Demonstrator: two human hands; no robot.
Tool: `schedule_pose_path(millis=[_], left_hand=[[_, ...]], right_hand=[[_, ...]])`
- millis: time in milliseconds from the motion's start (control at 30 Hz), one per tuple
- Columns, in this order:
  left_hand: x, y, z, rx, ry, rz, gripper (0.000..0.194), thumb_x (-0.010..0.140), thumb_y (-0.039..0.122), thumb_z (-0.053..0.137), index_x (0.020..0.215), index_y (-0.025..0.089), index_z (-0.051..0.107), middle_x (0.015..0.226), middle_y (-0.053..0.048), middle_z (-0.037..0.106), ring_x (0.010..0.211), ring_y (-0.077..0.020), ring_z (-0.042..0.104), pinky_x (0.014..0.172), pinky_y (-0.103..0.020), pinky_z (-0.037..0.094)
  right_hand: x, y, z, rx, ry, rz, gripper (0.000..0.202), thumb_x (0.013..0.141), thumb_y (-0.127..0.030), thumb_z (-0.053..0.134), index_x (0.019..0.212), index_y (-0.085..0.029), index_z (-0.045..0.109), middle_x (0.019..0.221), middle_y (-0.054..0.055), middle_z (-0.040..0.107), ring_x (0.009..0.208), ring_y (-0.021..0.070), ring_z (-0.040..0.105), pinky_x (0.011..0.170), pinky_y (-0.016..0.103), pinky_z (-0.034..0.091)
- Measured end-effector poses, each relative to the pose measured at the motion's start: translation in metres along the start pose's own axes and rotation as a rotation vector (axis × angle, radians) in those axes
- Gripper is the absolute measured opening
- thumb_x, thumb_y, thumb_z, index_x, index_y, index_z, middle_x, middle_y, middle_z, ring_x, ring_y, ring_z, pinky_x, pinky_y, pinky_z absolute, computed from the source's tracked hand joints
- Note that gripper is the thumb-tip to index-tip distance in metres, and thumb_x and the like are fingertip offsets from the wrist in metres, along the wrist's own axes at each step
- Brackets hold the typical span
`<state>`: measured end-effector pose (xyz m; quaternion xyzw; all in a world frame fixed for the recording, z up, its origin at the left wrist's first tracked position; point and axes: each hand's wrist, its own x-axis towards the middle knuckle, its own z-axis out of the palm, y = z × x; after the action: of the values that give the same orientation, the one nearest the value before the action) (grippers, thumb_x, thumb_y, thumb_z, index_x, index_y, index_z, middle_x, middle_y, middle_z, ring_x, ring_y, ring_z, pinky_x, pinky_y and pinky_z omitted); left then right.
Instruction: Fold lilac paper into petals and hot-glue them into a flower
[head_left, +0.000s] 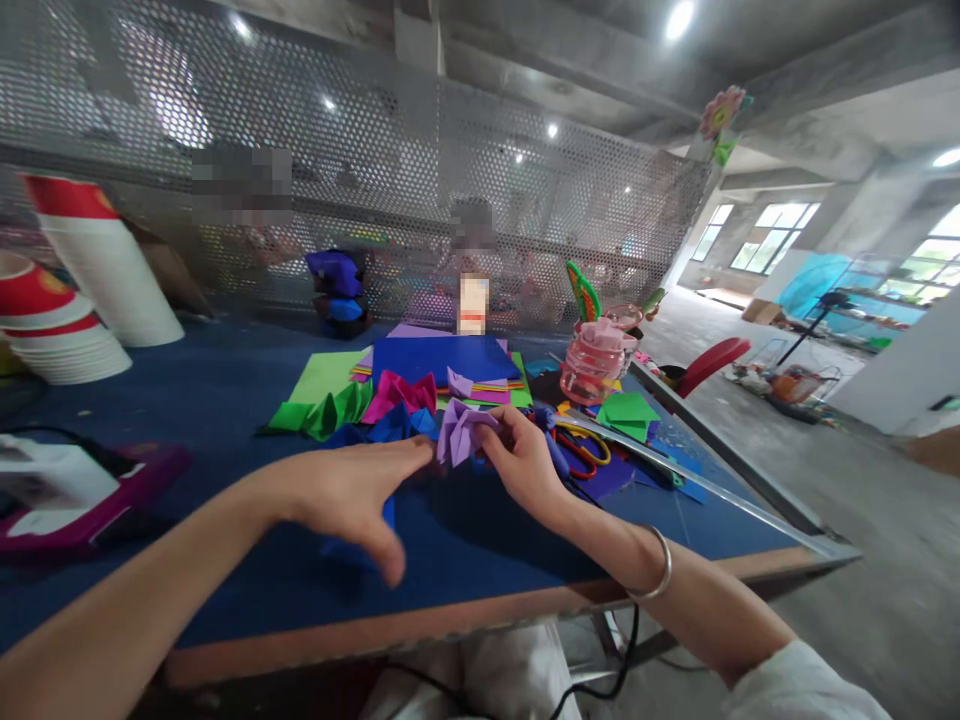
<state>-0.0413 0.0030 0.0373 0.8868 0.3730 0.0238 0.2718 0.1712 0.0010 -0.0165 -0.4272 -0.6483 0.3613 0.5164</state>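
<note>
Between the thumb and fingers of my right hand [521,455] is a folded light purple paper piece [459,432]. My left hand [360,495] hovers to its left, thumb spread from the fingers, holding nothing that I can see. Folded blue paper [401,424] lies just behind my left fingertips, with pink folded paper [403,393] and green folded paper [330,412] beside it. Behind these is a stack of coloured sheets topped by a dark blue sheet [442,360]. A smaller purple fold [459,382] rests on the stack's front.
Scissors with red and yellow handles [589,447], a long metal strip [697,480] and a pink jar [596,365] are on the right. Paper cups [112,265] and a purple-based device [127,495] stand left. A perforated metal screen [517,180] rises behind the blue table [247,400].
</note>
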Motion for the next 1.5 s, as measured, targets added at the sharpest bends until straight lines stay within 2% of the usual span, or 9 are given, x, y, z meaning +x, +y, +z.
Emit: schedule_pose_path(millis=[67,167,367,467,567,733,833,1000,1500], left_hand=[[-0.012,0.002,-0.008,0.127,-0.135,0.052,0.073,0.048,0.04,0.084,0.115,0.026,0.062,0.125,-0.006,0.058,0.118,-0.0342,0.054,0.098,-0.039,0.045],[-0.017,0.004,-0.009,0.28,-0.147,-0.038,0.073,0.047,0.03,0.084,0.116,0.025,0.062,0.127,-0.007,0.056,0.122,-0.0341,0.051,0.1,-0.039,0.043],[-0.002,-0.009,-0.008,0.307,-0.089,-0.103,0.032,0.063,0.017,0.073,0.094,0.022,0.065,0.109,-0.006,0.062,0.107,-0.0273,0.059,0.091,-0.034,0.046],[0.007,-0.029,-0.011,0.3,0.163,-0.095,0.027,0.067,0.02,0.072,0.092,0.022,0.064,0.099,-0.006,0.064,0.095,-0.0271,0.061,0.082,-0.034,0.048],[0.016,-0.042,-0.013,0.386,0.518,-0.101,0.018,0.073,0.024,0.069,0.09,0.022,0.064,0.104,-0.009,0.064,0.103,-0.0326,0.057,0.092,-0.044,0.044],[0.022,-0.023,-0.009,0.075,0.97,-0.061,0.021,0.084,0.036,0.058,0.096,0.021,0.065,0.11,-0.01,0.064,0.111,-0.0313,0.056,0.102,-0.046,0.039],[0.024,-0.002,0.002,-0.454,0.727,0.021,0.034,0.088,0.049,0.052,0.102,0.02,0.063,0.101,-0.008,0.069,0.099,-0.0247,0.063,0.089,-0.038,0.05],[0.028,0.01,0.022,-0.738,0.38,0.021,0.043,0.082,0.044,0.062,0.117,0.02,0.057,0.1,-0.005,0.068,0.089,-0.0204,0.064,0.078,-0.034,0.053],[0.033,-0.003,0.031,-0.692,0.305,-0.02,0.037,0.085,0.031,0.052,0.121,0.022,0.047,0.071,0.001,0.064,0.069,-0.0183,0.065,0.06,-0.029,0.051]], right_hand=[[0.0,0.0,0.0,0.002,-0.011,0.003,0.016,0.087,-0.035,0.055,0.092,-0.021,0.059,0.068,-0.003,0.059,0.061,0.0137,0.058,0.057,0.024,0.046],[-0.001,0.001,0.001,-0.01,-0.025,0.003,0.015,0.087,-0.035,0.055,0.091,-0.021,0.059,0.069,-0.003,0.059,0.062,0.0136,0.057,0.057,0.024,0.046],[-0.003,0.003,0.002,-0.049,-0.056,-0.002,0.017,0.087,-0.035,0.055,0.093,-0.02,0.06,0.07,-0.002,0.059,0.061,0.0129,0.056,0.056,0.023,0.044],[-0.003,0.005,0.002,-0.081,-0.071,0.001,0.016,0.087,-0.034,0.054,0.094,-0.021,0.061,0.068,-0.003,0.059,0.059,0.0124,0.054,0.053,0.023,0.042],[-0.003,0.008,0.003,-0.109,-0.077,0.011,0.014,0.087,-0.032,0.054,0.093,-0.021,0.061,0.067,-0.003,0.058,0.058,0.0126,0.053,0.052,0.022,0.042],[-0.001,0.011,0.003,-0.136,-0.07,0.012,0.013,0.086,-0.03,0.054,0.093,-0.021,0.06,0.064,-0.003,0.058,0.057,0.013,0.055,0.052,0.023,0.042],[0.0,0.011,0.003,-0.115,-0.065,0.006,0.012,0.086,-0.03,0.054,0.092,-0.021,0.058,0.064,-0.003,0.058,0.057,0.0127,0.055,0.052,0.022,0.042],[0.0,0.011,0.003,-0.116,-0.04,-0.009,0.016,0.085,-0.03,0.055,0.1,-0.022,0.054,0.064,-0.005,0.059,0.055,0.0131,0.056,0.051,0.022,0.041],[-0.005,0.004,-0.002,-0.376,-0.107,-0.163,0.008,0.086,-0.023,0.056,0.079,-0.023,0.059,0.063,-0.004,0.062,0.055,0.0121,0.055,0.053,0.021,0.037]])
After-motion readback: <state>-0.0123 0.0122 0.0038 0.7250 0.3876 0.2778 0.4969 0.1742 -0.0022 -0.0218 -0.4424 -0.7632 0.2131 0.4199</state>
